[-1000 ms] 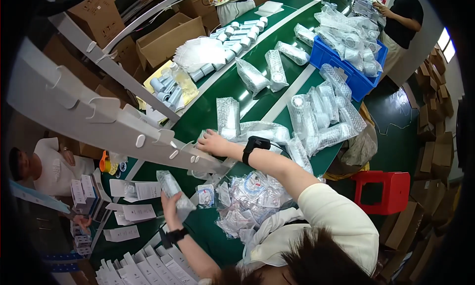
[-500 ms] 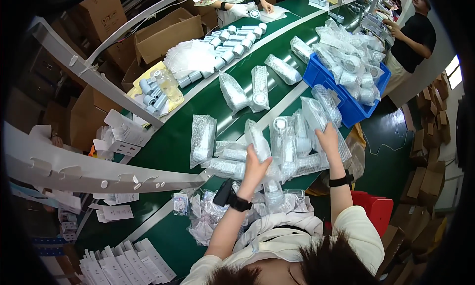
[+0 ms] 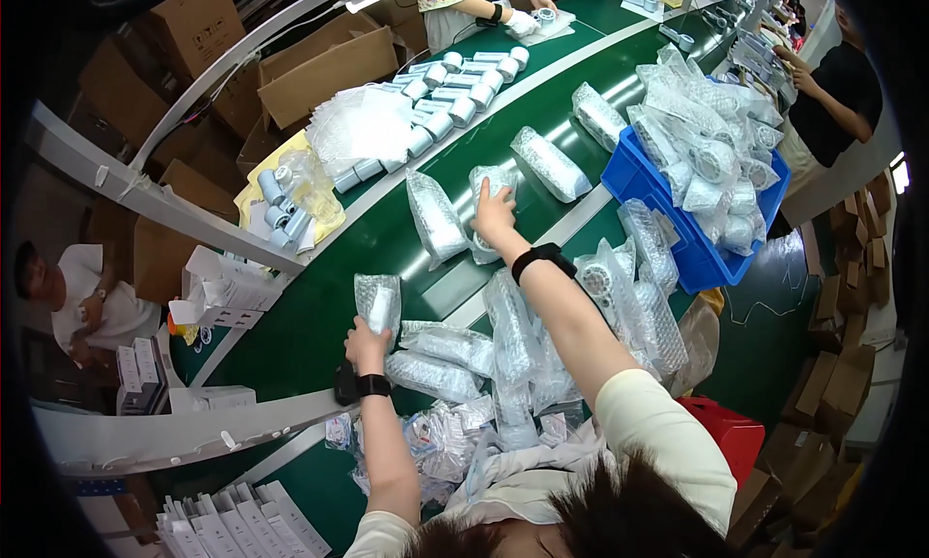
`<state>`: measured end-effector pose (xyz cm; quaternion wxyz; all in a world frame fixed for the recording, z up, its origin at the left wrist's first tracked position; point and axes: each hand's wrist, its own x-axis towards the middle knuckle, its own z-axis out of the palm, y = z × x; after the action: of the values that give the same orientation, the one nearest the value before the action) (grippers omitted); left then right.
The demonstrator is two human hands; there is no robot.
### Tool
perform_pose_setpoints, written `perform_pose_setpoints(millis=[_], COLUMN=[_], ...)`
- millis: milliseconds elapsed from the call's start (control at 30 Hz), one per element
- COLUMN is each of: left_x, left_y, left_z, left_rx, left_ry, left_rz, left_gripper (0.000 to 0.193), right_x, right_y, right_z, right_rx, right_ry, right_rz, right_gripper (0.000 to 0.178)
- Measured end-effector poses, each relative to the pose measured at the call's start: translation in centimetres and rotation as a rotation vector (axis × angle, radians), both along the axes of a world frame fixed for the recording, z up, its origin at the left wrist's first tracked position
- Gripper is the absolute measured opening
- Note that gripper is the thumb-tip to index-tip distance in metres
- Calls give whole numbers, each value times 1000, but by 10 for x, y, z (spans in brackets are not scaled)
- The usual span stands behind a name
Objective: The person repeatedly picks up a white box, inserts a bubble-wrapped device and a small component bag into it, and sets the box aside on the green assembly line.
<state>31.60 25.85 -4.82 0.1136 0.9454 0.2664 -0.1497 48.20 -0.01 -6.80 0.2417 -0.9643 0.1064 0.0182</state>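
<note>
My left hand (image 3: 366, 346) grips the lower end of a bubble-wrapped pack (image 3: 377, 302) lying on the green conveyor belt (image 3: 319, 297). My right hand (image 3: 494, 214) reaches far forward and lies on another bubble-wrapped pack (image 3: 489, 195) further up the belt. Both wrists wear black bands. A heap of the same clear packs (image 3: 513, 335) lies between my arms, with small plastic bags (image 3: 445, 437) below it.
A blue bin (image 3: 644, 185) piled with wrapped packs stands at the right. White rolls (image 3: 455, 89) and bubble-wrap sheets (image 3: 363, 122) line the far side. Cardboard boxes (image 3: 319, 69) stand behind. Other people work at the top, the right and the left edge.
My right hand has stretched forward from the heap to a pack up the belt. My left hand has moved left onto a single pack. The view has shifted.
</note>
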Motion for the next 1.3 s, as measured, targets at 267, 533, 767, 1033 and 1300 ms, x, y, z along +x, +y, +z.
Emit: perform_pose_setpoints(millis=[267,533,767,1033,1300], left_x=[-31,-41,98,104,-52], left_y=[-33,-138,-122,-78,-168], left_z=[65,57,8,33,95], left_rx=[-1073,-758,-116,-1187,-751], left_ry=[-478,-111,-498,-465,-284], left_rz=[311,-288,-165,318,-310], left_gripper=[44,59,61,45,50], right_x=[-80,-119,28,-7,-173], right_y=[-137,-222,-133,-132,-227], right_z=[106,116,28,96,136], right_rx=[376,-264,-146,-62,-214], right_ry=[-157,460,186,120,94], right_rz=[359,366,190,291,211], right_gripper=[65,60,79,68,59])
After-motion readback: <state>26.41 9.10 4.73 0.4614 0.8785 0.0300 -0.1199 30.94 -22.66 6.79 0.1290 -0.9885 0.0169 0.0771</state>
